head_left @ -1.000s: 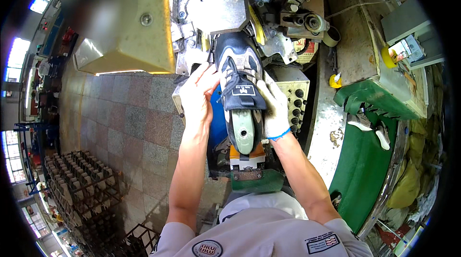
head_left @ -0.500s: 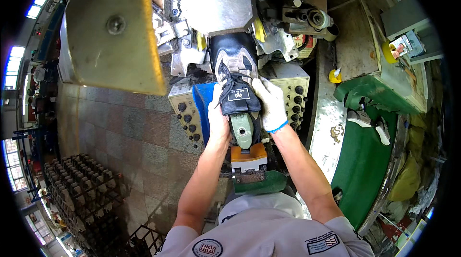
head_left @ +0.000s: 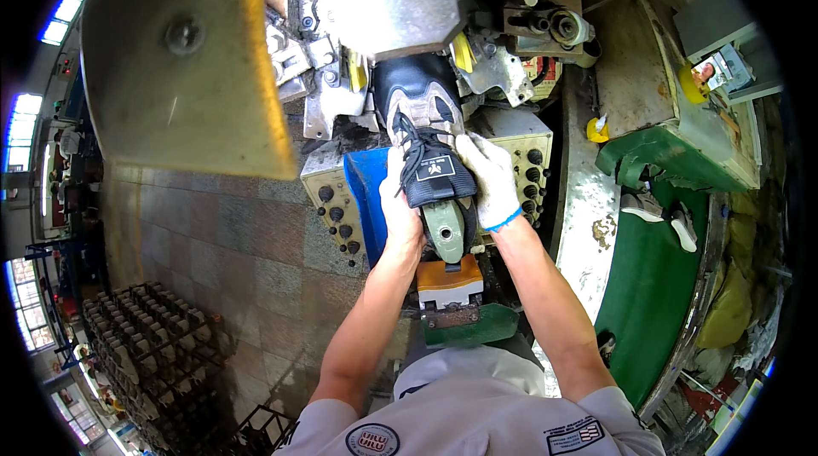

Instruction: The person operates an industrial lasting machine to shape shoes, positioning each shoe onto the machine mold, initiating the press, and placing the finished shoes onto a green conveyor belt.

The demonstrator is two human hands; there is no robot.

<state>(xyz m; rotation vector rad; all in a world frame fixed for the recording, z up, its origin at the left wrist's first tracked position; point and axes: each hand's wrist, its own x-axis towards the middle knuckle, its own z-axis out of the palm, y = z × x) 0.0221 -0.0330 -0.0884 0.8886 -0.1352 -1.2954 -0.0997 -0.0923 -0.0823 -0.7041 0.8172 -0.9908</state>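
A grey-and-black lace-up shoe upper [head_left: 437, 184] sits on a green shoe last [head_left: 445, 233], its toe pointing away from me into the machine. My bare left hand [head_left: 402, 204] is closed along the shoe's left side; its fingers are partly hidden by the upper. On the opposite side, my right hand [head_left: 492, 182], in a white glove with a blue cuff, grips the shoe near the ankle opening. The toe goes under a thick metal plate [head_left: 388, 0] with yellow parts on either side. An orange-topped support [head_left: 449, 274] stands just behind the heel end.
A translucent guard [head_left: 183, 72] hangs at upper left. Control boxes with black knobs [head_left: 532, 175] flank the shoe, and a blue panel [head_left: 365, 192] stands by my left hand. Shoes [head_left: 642, 205] lie on a green belt [head_left: 648, 303] at right. A loaded rack [head_left: 149, 345] stands at lower left.
The heel end of the last has swung slightly to the right, both hands moving with it and keeping their hold. The whole view has also shifted a little.
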